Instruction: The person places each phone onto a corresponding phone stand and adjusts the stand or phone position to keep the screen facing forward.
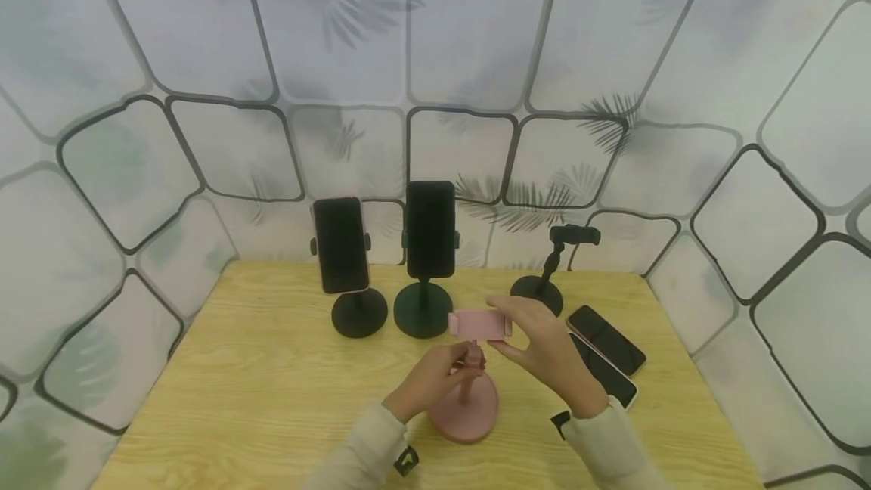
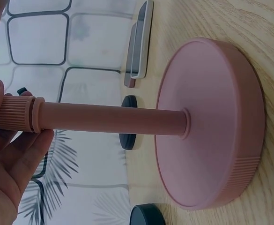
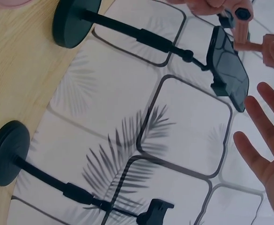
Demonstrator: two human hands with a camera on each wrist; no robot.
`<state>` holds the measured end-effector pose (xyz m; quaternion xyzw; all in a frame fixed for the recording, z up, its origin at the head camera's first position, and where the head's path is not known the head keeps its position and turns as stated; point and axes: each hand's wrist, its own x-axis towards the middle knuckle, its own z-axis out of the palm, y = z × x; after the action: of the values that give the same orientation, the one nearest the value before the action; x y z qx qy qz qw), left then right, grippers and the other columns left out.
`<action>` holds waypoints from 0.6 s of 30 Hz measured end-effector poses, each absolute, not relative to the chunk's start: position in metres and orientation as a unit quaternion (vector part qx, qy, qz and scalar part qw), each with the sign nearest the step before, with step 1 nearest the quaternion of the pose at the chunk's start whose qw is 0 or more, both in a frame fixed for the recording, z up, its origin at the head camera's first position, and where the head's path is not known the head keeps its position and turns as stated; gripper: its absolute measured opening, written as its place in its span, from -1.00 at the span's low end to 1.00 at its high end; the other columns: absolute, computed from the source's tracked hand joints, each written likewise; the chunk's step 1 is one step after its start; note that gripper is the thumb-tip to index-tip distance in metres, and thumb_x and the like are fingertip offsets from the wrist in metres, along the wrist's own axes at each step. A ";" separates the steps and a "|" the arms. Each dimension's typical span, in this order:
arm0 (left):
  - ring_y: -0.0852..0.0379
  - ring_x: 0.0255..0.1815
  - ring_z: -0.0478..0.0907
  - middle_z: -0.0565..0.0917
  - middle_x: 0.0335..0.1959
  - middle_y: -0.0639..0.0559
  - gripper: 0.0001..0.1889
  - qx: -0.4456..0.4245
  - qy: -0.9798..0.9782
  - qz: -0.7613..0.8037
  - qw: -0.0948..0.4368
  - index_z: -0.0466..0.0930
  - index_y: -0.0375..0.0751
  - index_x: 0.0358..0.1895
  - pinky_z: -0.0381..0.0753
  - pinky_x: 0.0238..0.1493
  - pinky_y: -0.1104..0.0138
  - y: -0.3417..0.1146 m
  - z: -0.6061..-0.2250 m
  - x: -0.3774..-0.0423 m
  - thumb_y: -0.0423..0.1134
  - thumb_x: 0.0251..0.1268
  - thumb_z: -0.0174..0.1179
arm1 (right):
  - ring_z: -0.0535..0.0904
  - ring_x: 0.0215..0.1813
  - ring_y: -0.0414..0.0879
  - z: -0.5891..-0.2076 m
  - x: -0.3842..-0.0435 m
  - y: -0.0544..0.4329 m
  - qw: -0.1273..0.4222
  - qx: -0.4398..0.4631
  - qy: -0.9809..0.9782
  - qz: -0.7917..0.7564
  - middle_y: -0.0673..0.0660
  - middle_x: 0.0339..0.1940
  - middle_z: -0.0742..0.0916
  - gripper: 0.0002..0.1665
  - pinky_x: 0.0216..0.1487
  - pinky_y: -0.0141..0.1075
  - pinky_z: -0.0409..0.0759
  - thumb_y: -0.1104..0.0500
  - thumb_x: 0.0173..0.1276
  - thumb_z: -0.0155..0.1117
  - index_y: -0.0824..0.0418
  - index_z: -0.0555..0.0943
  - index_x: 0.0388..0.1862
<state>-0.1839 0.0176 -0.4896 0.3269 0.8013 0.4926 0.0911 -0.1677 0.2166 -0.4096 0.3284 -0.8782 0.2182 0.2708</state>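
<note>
1. The patterned wall covering (image 1: 476, 44) fills the background from 9 o'clock through 12 to 3.
2. The wooden table (image 1: 272, 369) lies below it.
3. The pink phone stand (image 1: 468, 416) stands upright on the table, at 6 o'clock in the head view.
4. The dark green stand (image 1: 423, 317), at 11 o'clock from the pink base, bears an upright phone (image 1: 431, 229); the black stand (image 1: 359, 316), at 10, bears a pink-rimmed phone (image 1: 342, 246).
5. A bare black stand (image 1: 524, 290) is at 1 o'clock.
6. The right hand (image 1: 547, 346), at 4 o'clock from the pink clamp head (image 1: 479, 324), pinches its end; its other fingers spread apart.
7. The left hand (image 1: 427, 380), at 8 o'clock from the ribbed collar (image 2: 16, 112), has thumb and fingers clamped on it.
8. Two phones (image 1: 607, 339) lie flat, side by side, at 2 o'clock from the pink base.
</note>
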 end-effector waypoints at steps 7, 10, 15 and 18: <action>0.22 -0.09 0.60 0.66 -0.17 0.04 -0.84 0.317 0.801 0.500 0.090 0.55 -0.13 -0.17 0.60 -0.05 0.46 0.014 -0.492 -0.185 -0.14 0.34 0.11 | 0.58 0.07 0.00 -0.426 -0.161 0.252 0.285 0.301 -0.889 0.195 0.11 0.05 0.68 -0.35 0.08 -0.17 0.49 -0.09 0.20 0.32 0.20 0.49 0.20; 0.20 -0.10 0.61 0.66 -0.18 0.04 -0.84 0.314 0.799 0.506 0.084 0.55 -0.13 -0.18 0.60 -0.07 0.46 0.011 -0.494 -0.189 -0.14 0.33 0.12 | 0.60 0.00 0.01 -0.442 -0.162 0.273 0.287 0.280 -0.899 0.178 0.12 0.00 0.70 -0.29 0.00 -0.16 0.53 -0.02 0.06 0.46 0.24 0.51 0.17; 0.14 -0.10 0.63 0.67 -0.19 0.00 -0.84 0.310 0.788 0.527 0.078 0.56 -0.16 -0.16 0.61 -0.09 0.47 0.004 -0.495 -0.197 -0.18 0.30 0.16 | 0.64 -0.04 0.05 -0.479 -0.166 0.306 0.238 0.217 -0.931 0.170 0.12 -0.07 0.73 -0.29 -0.03 -0.08 0.59 0.18 -0.12 0.57 0.22 0.56 0.10; 0.14 -0.09 0.62 0.67 -0.18 0.01 -0.85 0.299 0.788 0.532 0.083 0.56 -0.15 -0.15 0.60 -0.08 0.47 0.001 -0.495 -0.201 -0.20 0.28 0.18 | 0.64 -0.01 0.09 -0.504 -0.169 0.323 0.187 0.172 -0.953 0.167 0.16 -0.06 0.73 -0.42 -0.02 -0.02 0.59 0.14 -0.01 0.51 0.23 0.59 0.04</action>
<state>-0.2007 0.0008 -0.4950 0.2994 0.7880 0.5315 0.0830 -0.1687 0.3234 -0.5040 0.1718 -0.9527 0.1673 0.1866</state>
